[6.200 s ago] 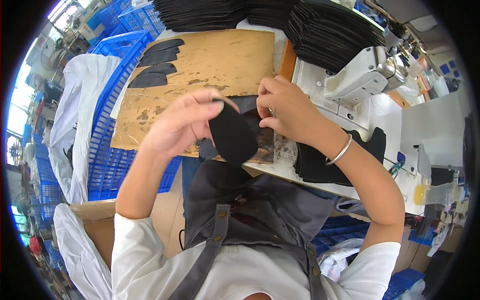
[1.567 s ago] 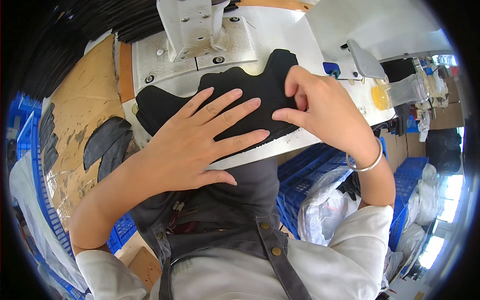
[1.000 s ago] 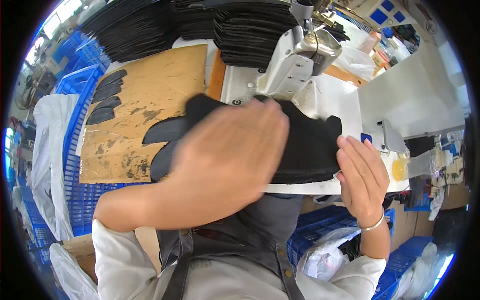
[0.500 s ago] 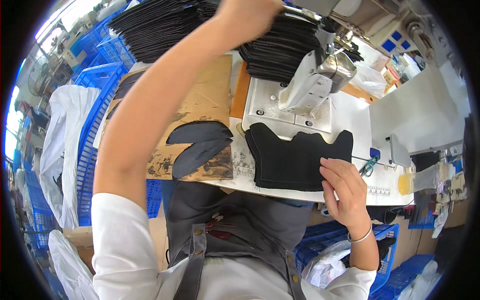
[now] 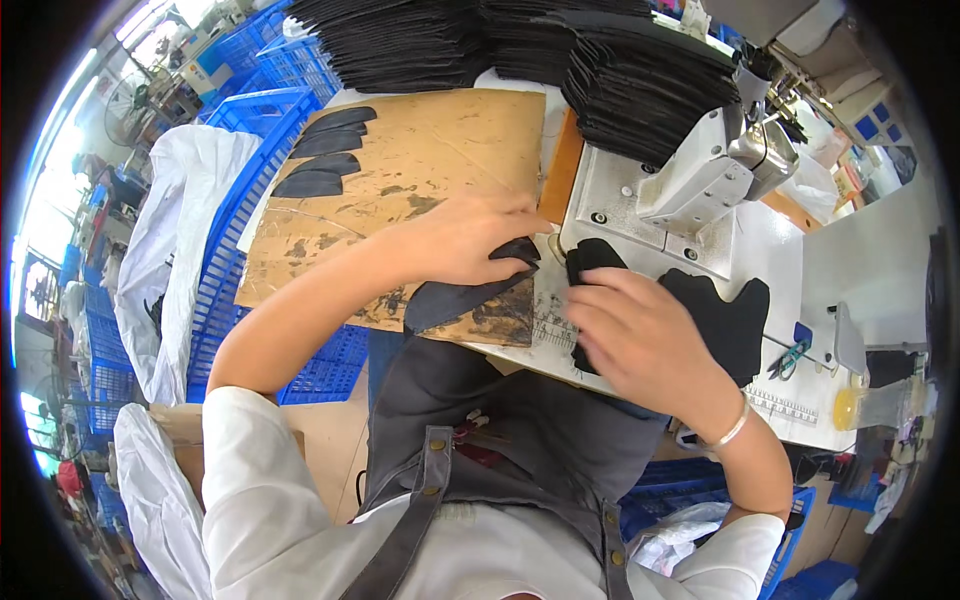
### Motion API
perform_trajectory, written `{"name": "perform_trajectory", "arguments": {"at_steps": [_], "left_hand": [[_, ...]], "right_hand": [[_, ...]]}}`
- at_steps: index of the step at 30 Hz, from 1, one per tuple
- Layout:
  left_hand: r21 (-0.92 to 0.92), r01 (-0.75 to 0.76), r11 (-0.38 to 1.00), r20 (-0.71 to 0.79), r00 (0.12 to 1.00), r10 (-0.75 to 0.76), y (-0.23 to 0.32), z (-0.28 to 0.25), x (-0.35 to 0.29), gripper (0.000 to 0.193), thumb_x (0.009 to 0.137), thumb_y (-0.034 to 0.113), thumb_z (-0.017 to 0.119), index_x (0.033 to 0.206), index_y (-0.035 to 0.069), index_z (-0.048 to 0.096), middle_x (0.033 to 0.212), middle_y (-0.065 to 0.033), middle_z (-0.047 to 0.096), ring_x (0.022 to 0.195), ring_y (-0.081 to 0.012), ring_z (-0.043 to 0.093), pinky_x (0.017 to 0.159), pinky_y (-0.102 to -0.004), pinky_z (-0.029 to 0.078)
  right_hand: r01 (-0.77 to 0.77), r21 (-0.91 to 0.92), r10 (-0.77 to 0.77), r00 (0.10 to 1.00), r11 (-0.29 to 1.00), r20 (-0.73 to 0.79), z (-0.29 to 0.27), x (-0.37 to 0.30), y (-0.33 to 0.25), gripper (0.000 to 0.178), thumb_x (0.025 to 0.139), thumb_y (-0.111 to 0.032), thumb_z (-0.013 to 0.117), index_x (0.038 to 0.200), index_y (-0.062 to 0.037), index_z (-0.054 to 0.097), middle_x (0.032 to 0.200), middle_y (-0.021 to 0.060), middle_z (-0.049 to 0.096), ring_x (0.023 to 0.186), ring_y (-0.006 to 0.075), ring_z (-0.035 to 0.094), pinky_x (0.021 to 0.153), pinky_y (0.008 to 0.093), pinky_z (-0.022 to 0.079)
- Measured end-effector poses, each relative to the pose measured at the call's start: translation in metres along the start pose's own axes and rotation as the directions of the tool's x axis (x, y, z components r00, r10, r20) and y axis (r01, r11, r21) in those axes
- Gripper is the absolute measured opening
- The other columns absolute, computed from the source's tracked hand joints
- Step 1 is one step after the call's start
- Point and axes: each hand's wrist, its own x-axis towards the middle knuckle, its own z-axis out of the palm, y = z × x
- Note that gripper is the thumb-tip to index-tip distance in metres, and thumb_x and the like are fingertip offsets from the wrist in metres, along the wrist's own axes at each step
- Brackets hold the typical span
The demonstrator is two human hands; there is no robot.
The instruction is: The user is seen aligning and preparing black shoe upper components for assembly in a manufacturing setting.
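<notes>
My left hand [image 5: 475,240] is over the right edge of a stained brown board [image 5: 440,130], thumb and fingers closed on the end of a dark curved piece [image 5: 518,252]. Just below it a similar dark curved piece [image 5: 450,303] lies on the board. To the right, black cut fabric pieces [image 5: 715,315] with a wavy upper edge lie on the white table. My right hand [image 5: 645,345] covers their middle, its fingers bent around the left part of the fabric, which stands up beside them. The fingertips are partly hidden.
More dark curved pieces [image 5: 325,155] lie at the board's far left. Tall stacks of black pieces [image 5: 650,85] stand at the back. A sewing machine [image 5: 700,170] rises behind the fabric. Small scissors [image 5: 788,360] lie at right; a blue crate [image 5: 215,240] is at left.
My left hand has come back from the far stacks to the curved pieces on the board. My right hand has moved from the fabric's right side to its left part. The view has shifted.
</notes>
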Motion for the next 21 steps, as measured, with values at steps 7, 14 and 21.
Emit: {"name": "perform_trajectory", "arguments": {"at_steps": [7,14,21], "left_hand": [[-0.3,0.104,0.948,0.145,0.987,-0.063,-0.013,-0.002,0.009,0.014,0.079,0.008,0.068,0.091,0.004,0.062,0.095,-0.0096,0.053,0.087,-0.0251,0.057,0.074,-0.0338,0.047],[-0.787,0.34,0.515,-0.005,0.831,-0.557,-0.036,-0.049,-0.039,0.01,0.091,0.013,0.06,0.097,0.005,0.057,0.088,-0.0063,0.065,0.072,-0.0145,0.063,0.066,-0.028,0.052],[-0.912,0.061,0.406,-0.22,0.762,-0.609,-0.017,-0.119,-0.083,0.013,0.089,0.013,0.062,0.095,0.004,0.056,0.082,-0.0029,0.058,0.073,-0.0109,0.056,0.069,-0.0227,0.046]], "right_hand": [[0.1,-0.133,-0.082,0.987,0.986,0.138,0.043,0.028,-0.008,0.025,0.078,-0.01,0.056,0.102,-0.0014,0.059,0.114,0.0134,0.061,0.11,0.0254,0.054,0.088,0.0343,0.045],[0.11,-0.104,-0.095,0.986,0.988,0.134,0.044,0.038,-0.009,0.023,0.076,-0.008,0.057,0.099,-0.0027,0.056,0.101,0.0108,0.06,0.101,0.0254,0.057,0.085,0.0347,0.048],[-0.176,-0.005,0.174,0.969,0.984,0.176,0.053,0.075,0.0,0.024,0.077,-0.004,0.056,0.1,-0.0017,0.052,0.093,0.0125,0.058,0.088,0.0261,0.059,0.073,0.0348,0.052]]}}
